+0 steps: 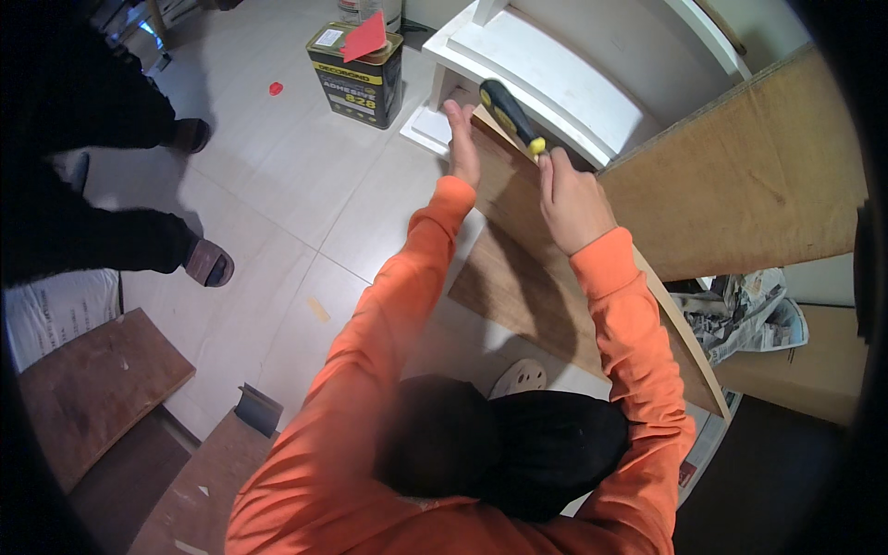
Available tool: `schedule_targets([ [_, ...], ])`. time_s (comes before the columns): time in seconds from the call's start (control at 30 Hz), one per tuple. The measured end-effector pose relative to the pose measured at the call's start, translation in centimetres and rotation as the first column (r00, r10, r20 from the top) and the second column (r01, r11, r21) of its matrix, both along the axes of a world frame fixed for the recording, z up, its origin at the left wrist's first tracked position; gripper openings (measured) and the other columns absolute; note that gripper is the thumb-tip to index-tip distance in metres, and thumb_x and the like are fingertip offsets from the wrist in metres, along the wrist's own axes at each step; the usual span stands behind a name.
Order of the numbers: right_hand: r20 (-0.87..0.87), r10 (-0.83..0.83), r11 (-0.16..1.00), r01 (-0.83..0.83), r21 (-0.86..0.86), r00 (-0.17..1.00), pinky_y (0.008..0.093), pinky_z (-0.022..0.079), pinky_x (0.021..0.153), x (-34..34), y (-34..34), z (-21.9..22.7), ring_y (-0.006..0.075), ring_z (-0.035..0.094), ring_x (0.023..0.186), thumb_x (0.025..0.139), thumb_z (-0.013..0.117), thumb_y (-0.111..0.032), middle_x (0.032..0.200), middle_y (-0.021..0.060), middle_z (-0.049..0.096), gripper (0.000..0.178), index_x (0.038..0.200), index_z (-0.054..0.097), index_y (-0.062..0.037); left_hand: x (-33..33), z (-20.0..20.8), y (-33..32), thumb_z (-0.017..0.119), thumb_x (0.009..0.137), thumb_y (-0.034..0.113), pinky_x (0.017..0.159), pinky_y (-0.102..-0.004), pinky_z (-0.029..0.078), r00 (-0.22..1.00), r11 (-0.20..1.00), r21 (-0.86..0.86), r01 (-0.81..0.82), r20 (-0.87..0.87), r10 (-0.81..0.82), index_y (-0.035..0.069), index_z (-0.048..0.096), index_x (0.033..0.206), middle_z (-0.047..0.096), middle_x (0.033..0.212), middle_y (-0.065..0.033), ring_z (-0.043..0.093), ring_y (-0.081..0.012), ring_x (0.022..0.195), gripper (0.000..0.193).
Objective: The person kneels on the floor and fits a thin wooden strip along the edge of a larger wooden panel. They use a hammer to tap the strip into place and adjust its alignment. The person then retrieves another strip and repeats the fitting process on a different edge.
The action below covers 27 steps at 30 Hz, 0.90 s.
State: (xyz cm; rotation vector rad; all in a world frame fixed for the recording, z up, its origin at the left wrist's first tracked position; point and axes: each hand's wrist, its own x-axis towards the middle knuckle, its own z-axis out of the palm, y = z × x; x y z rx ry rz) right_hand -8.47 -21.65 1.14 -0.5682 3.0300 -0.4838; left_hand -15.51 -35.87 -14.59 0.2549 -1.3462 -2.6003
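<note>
My right hand (575, 199) is closed around the narrow end of what looks like a screwdriver (507, 109). Its black-and-yellow handle points up and away to the left, and the tip is hidden in my fingers. Below it lies a wood-grain panel (509, 190) with a pale edge, running from the white cabinet (546, 69) down toward the lower right. Beside the panel's far end, my left hand (462, 148) is raised with fingers stretched out and nothing in it. Whether its palm presses on the panel I cannot tell.
A dark adhesive tin (361, 92) carries a red plastic piece (364, 37). At left stands another person in black trousers and sandals (210, 263). Brown boards (106, 388) lie at lower left. A large plywood panel (740, 176) and crumpled newspaper (745, 314) are at right.
</note>
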Motion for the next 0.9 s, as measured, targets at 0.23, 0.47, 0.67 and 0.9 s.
schedule_targets([
  [0.23, 0.037, -0.137, 0.986, 0.140, -0.089, 0.990, 0.0614, 0.047, 0.060, 5.0, 4.2, -0.7, 0.0519, 0.060, 0.062, 0.106, 0.042, -0.025, 0.065, 0.0289, 0.061, 0.027, 0.099, 0.050, -0.0009, 0.1, 2.3, 0.2, 0.060, 0.098, 0.048, 0.086, -0.0288, 0.039, 0.994, 0.972, -0.212, -0.107, -0.052, 0.098, 0.006, 0.060, 0.095, 0.054, 0.092, -0.0011, 0.047, -0.0130, 0.090, 0.041],
  [0.47, 0.074, -0.317, 0.945, 0.322, -0.062, 0.945, 0.0620, 0.045, 0.057, 10.3, 8.7, -0.9, 0.0514, 0.058, 0.059, 0.106, 0.042, -0.025, 0.061, 0.0274, 0.059, 0.024, 0.100, 0.049, -0.0029, 0.6, 4.0, -0.1, 0.075, 0.086, 0.039, 0.101, -0.0412, 0.036, 0.907, 0.679, -0.604, -0.417, -0.225, 0.356, 0.004, 0.051, 0.121, 0.051, 0.113, -0.0129, 0.046, -0.0273, 0.112, 0.055],
  [0.67, 0.113, -0.445, 0.880, 0.457, -0.130, 0.889, 0.0587, 0.039, 0.057, 13.3, 11.6, -0.9, 0.0521, 0.055, 0.063, 0.106, 0.045, -0.023, 0.064, 0.0284, 0.055, 0.020, 0.100, 0.049, -0.0038, 1.9, 8.9, 1.0, 0.063, 0.088, 0.029, 0.102, -0.0474, 0.035, 0.772, -0.127, -0.762, -0.636, -0.622, -0.133, 0.009, 0.066, 0.111, 0.060, 0.118, -0.0097, 0.053, -0.0306, 0.117, 0.030],
  [0.9, 0.098, -0.585, 0.792, 0.593, -0.145, 0.805, 0.0595, 0.040, 0.058, 17.1, 14.2, -1.0, 0.0527, 0.056, 0.066, 0.106, 0.044, -0.023, 0.067, 0.0290, 0.057, 0.022, 0.098, 0.049, -0.0031, 2.1, 9.3, 4.8, 0.054, 0.096, 0.032, 0.074, -0.0425, 0.043, 0.814, -0.164, -0.862, -0.479, -0.367, -0.450, 0.010, 0.070, 0.082, 0.066, 0.080, -0.0051, 0.063, -0.0255, 0.080, 0.031],
])
